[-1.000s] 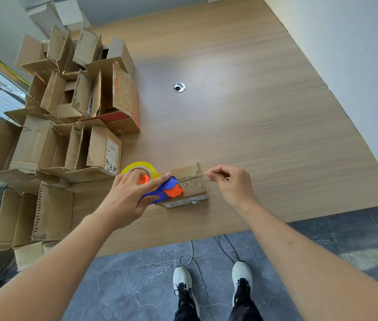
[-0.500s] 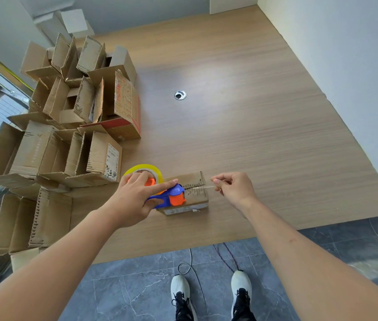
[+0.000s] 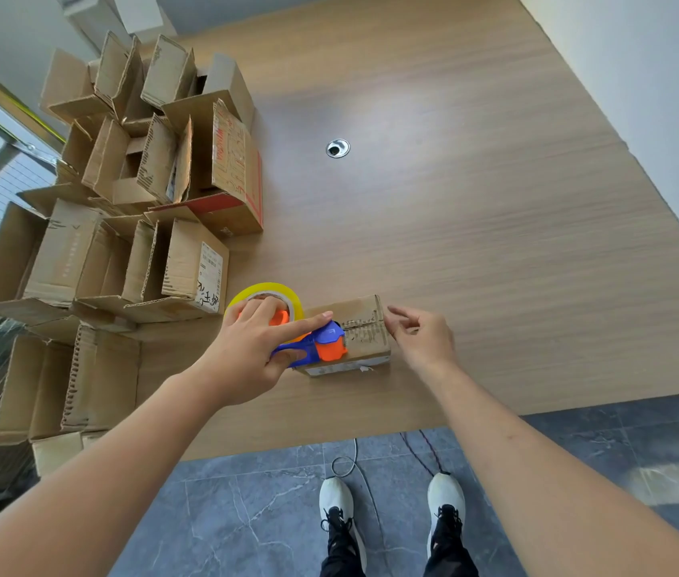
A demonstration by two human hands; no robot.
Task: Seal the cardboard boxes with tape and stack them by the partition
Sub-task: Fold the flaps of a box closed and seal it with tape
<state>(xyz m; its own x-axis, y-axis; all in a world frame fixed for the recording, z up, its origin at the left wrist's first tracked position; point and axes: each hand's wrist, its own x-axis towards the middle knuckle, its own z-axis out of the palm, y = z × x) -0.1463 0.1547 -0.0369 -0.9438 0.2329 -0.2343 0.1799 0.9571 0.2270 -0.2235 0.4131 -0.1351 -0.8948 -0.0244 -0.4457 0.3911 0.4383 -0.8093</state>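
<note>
- Cardboard dominates the wooden table (image 3: pixel 475 243): a small box (image 3: pixel 364 326) lies near the front edge, its left half covered by a tape gun (image 3: pixel 317 347).
- The left hand (image 3: pixel 246 356) grips the gun, forefinger stretched straight along the top and thumb curled under the blue handle; much of the handle is hidden in the palm.
- The yellow tape roll (image 3: pixel 265 291) shows only as an arc above the knuckles.
- The right hand (image 3: pixel 425 339) sits at the box's right end, fingers loosely bent; whether they pinch any tape is too fine to make out.
- Clear tape on the box cannot be distinguished; a dark, scuffed seam runs along the top.
- Open boxes (image 3: pixel 129 210), corrugated with ragged flaps, crowd the left side, the lowest cut off by the table edge.
- A round metal grommet (image 3: pixel 337 148) sits in the tabletop.
- White shoes (image 3: pixel 339 510) stand on grey marbled tiles, with thin cables beside them.
</note>
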